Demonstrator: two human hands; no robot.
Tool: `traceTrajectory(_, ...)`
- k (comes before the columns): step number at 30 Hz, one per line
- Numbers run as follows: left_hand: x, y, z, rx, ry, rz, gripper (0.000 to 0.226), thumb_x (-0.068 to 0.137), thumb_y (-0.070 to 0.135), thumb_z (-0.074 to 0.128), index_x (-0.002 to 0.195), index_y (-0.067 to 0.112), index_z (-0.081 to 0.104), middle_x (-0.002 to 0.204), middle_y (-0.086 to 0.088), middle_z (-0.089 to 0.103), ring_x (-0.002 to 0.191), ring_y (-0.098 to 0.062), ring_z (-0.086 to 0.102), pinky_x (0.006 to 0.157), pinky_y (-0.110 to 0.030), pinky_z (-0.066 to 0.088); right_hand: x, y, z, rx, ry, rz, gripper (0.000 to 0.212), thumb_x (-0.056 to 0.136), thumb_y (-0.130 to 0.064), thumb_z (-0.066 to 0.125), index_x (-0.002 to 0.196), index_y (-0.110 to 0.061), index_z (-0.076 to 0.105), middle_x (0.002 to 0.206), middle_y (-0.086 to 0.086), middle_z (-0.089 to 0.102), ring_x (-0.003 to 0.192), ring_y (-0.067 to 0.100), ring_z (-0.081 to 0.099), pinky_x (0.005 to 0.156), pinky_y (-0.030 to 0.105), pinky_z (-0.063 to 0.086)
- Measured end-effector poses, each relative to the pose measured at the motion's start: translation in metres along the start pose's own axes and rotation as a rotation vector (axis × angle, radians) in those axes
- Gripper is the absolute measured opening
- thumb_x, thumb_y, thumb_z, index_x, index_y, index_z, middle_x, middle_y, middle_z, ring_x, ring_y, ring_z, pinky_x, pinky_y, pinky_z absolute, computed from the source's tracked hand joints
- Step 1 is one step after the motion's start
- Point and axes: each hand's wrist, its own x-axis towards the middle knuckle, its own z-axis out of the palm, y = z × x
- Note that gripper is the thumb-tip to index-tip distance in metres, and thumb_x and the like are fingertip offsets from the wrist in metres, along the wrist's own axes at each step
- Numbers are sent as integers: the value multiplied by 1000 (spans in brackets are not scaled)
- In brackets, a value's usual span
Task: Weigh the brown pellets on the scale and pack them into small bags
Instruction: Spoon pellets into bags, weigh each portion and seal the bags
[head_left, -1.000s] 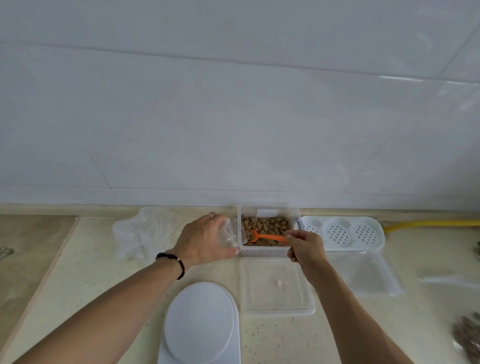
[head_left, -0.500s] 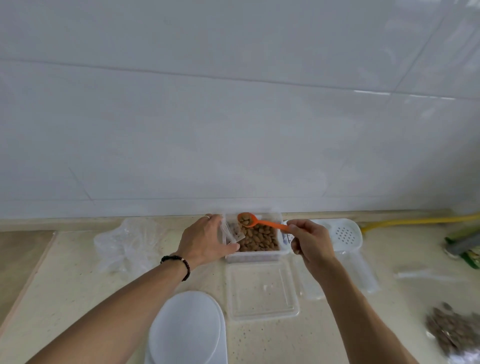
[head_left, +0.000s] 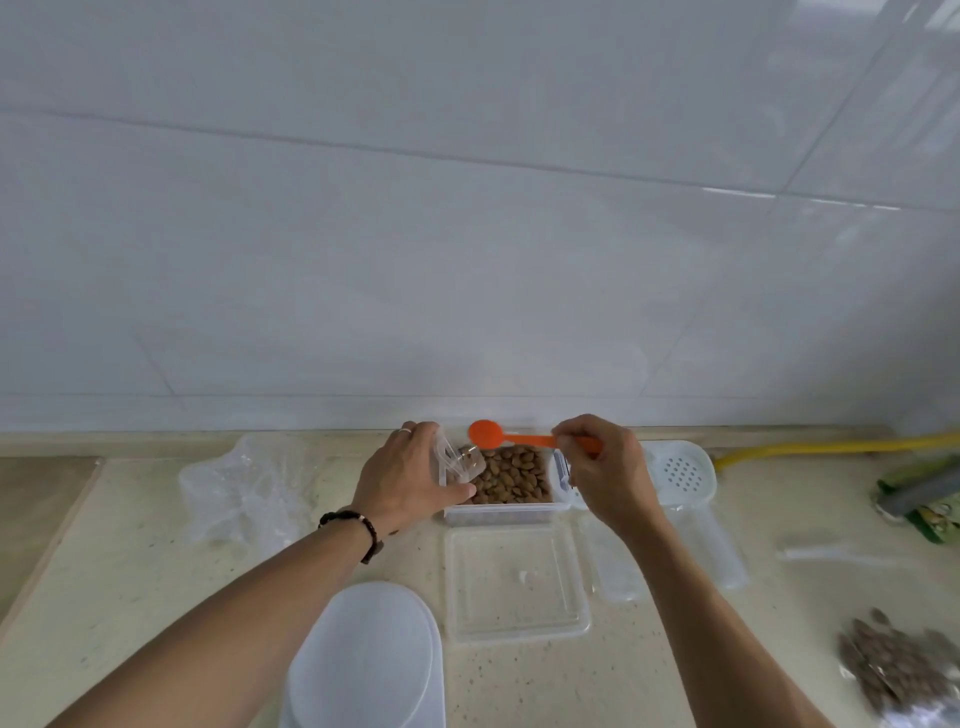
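While the right hand pinches its handle end, 1 orange spoon lies level, long axis left to right, bowl pointing left, over the far edge of the clear tub. Tub contents: brown pellets, loose, covering the bottom. Left hand: fingers curled round 1 small clear bag, held at the tub's left end with its mouth just below the spoon bowl; a few pellets show inside. Tub lid: flat on the bench, just in front of the tub. White scale: nearest edge, platform bare. Crumpled clear bags: left. Filled pellet bags: far right, blurred.
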Motion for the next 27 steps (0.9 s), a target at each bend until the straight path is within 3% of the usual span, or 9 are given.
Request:
traceTrajectory(3,0,-6,2,-10,-2,-10,73,60,64,72,117,27,46,112,10,50,102,-11,50,79,-30,48,5,21,9,-33,101,177,16,90,-8,56,82,-16,68,64,-6,62,57,14,57,53,24,42)
traceTrajectory(7,-4,-14,-1,-6,15,-2,76,63,61,74,124,26,46,116,10,50,108,-11,50,83,-29,47,7,44,34,-154,63,323,19,92,-9,50,90,-12,68,76,2,65,65,15,60,56,26,46)
traceTrajectory(9,-6,-18,-3,-11,16,1,77,64,59,75,127,25,46,118,10,50,111,-12,50,86,-29,47,9,45,48,-154,12,329,21,92,-7,48,91,-12,68,74,1,64,64,18,61,60,34,54)
traceTrajectory(11,-7,-22,-4,-5,13,4,76,64,60,74,125,25,47,117,10,50,110,-11,50,85,-29,47,12,41,59,-76,-56,355,21,93,-6,48,91,-13,67,71,3,64,58,19,61,57,35,55)
traceTrajectory(14,-6,-26,-5,22,3,8,72,63,64,73,120,27,48,112,10,49,103,-11,50,78,-27,46,13,39,67,59,-60,467,20,94,-3,49,94,-10,67,68,8,64,48,14,56,44,23,43)
traceTrajectory(20,-2,-25,-5,60,5,40,66,63,62,71,114,25,47,105,7,46,96,-14,50,73,-28,45,6,45,52,364,85,663,17,91,5,51,94,0,67,68,15,59,49,18,49,48,28,41)
traceTrajectory(24,2,-17,-5,75,-4,47,63,63,62,71,108,25,46,103,6,46,94,-16,51,72,-30,46,2,48,35,422,110,666,15,89,4,55,91,-2,68,85,22,68,46,16,49,47,27,41)
traceTrajectory(27,7,-11,-4,105,-14,57,67,63,64,70,113,25,45,104,5,46,95,-17,51,73,-30,45,1,40,20,457,126,613,14,88,4,56,91,-1,68,80,18,70,42,13,47,44,25,38)
